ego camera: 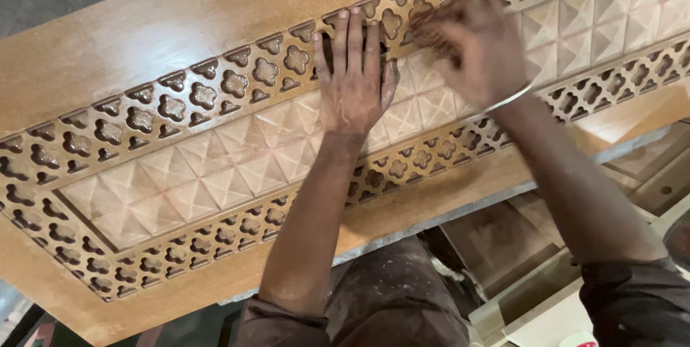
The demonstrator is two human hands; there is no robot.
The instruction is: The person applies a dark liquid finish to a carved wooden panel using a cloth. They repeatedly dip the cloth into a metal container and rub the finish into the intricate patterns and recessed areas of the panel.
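Head view shows a large tan carved wooden panel [165,38] with cut-out lattice borders spanning the frame, left hand [352,77] flat and open at upper centre, blurred right hand [474,45] bunched on its lattice, grip unclear.

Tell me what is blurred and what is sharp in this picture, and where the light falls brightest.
Head view: the right hand is smeared by motion blur, its fingers indistinct; the left hand, flat on the carved wooden panel, is sharp, as is the carving. Light is even and soft, brightest on the plain wood near the right edge; no hard glare.
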